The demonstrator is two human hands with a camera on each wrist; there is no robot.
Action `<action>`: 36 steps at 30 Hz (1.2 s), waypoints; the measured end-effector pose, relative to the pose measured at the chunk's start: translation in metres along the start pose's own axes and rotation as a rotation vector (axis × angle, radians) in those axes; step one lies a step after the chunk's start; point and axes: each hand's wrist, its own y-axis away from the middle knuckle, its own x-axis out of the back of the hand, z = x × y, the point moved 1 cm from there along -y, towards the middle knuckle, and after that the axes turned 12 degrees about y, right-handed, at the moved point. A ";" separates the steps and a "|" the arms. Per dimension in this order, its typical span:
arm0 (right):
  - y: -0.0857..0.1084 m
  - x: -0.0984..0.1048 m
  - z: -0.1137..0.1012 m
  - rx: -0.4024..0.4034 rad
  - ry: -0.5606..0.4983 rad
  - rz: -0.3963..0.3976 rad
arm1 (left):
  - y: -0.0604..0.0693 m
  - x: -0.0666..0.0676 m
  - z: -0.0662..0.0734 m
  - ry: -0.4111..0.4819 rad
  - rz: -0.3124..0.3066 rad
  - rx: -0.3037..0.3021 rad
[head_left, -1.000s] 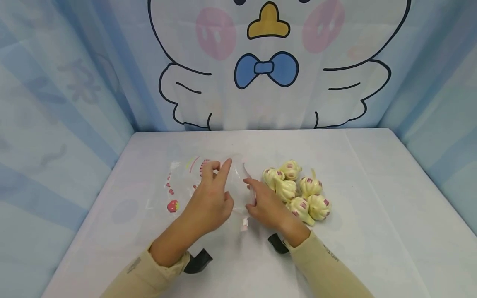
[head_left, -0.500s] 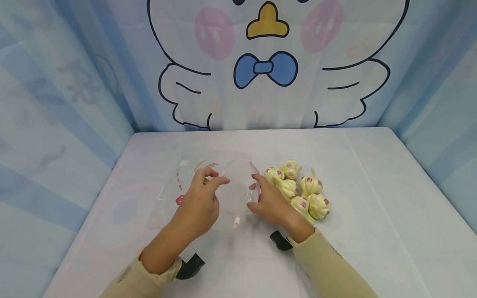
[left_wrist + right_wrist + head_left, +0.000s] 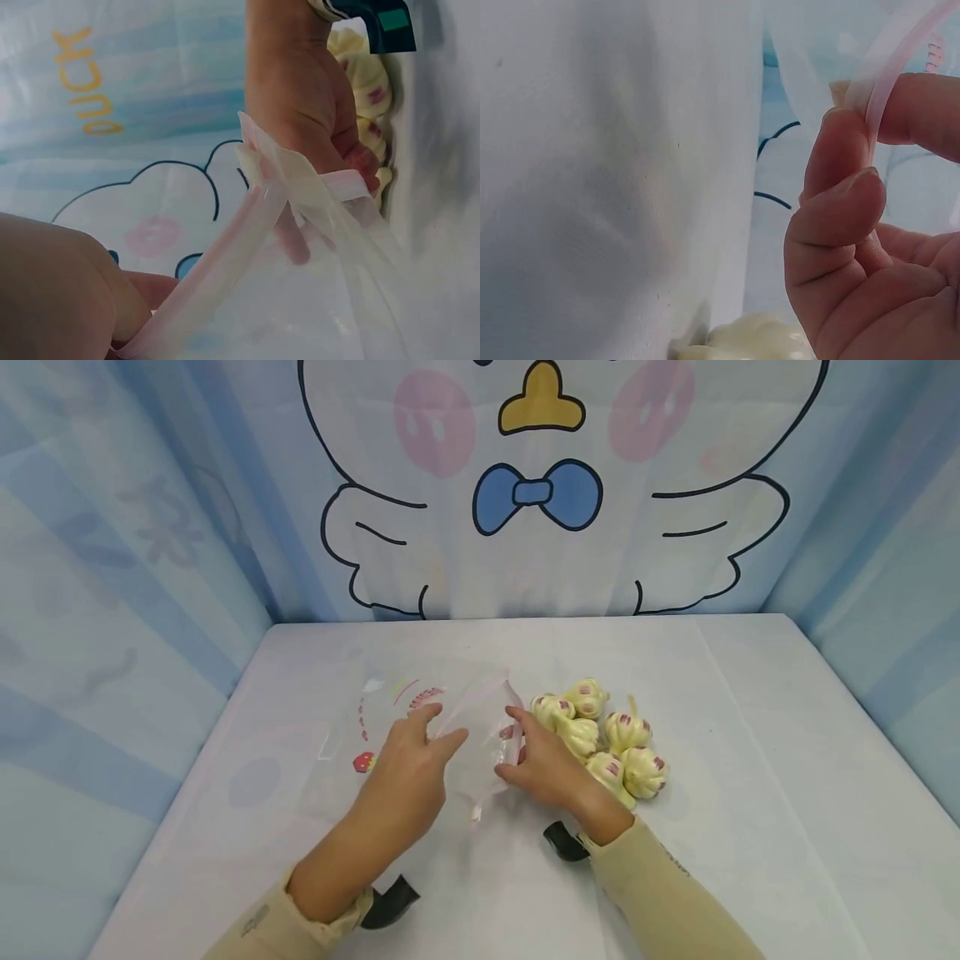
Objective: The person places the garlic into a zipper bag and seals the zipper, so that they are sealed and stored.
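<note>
A clear plastic zip bag (image 3: 480, 752) with a pink rim and red printed pictures lies between the hands, its mouth spread toward the right. My right hand (image 3: 551, 768) pinches the pink rim (image 3: 889, 82) at the mouth, with fingers on both sides of the film. The left hand (image 3: 408, 768) is at the bag's other rim; in the left wrist view the pink edge (image 3: 217, 277) runs in between its fingers. Its index finger and thumb stand apart in the head view, and its other fingers are hidden. Several garlic bulbs (image 3: 645, 772) lie just beyond the right hand.
The white table (image 3: 750, 793) has a curtain (image 3: 525, 568) with a cartoon bird behind it, and blue curtains (image 3: 135, 610) at its sides. A black wrist mount (image 3: 392, 903) sits under the left sleeve, another mount (image 3: 566, 842) by the right one.
The left hand has drawn back a little to the left and its thumb and index finger have spread again. The bag's mouth has opened wider. The right hand has stayed at the rim.
</note>
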 end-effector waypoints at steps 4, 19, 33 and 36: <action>0.000 -0.001 0.000 0.023 0.006 0.004 | -0.003 -0.002 -0.004 -0.009 -0.021 -0.001; 0.005 -0.001 -0.003 0.043 -0.007 -0.034 | -0.005 -0.002 -0.009 0.033 -0.154 0.199; 0.004 0.001 0.003 0.038 0.005 -0.035 | -0.010 0.007 -0.026 0.375 -0.161 0.061; 0.003 0.003 0.004 0.040 0.013 -0.033 | -0.010 0.011 -0.027 0.396 -0.145 0.047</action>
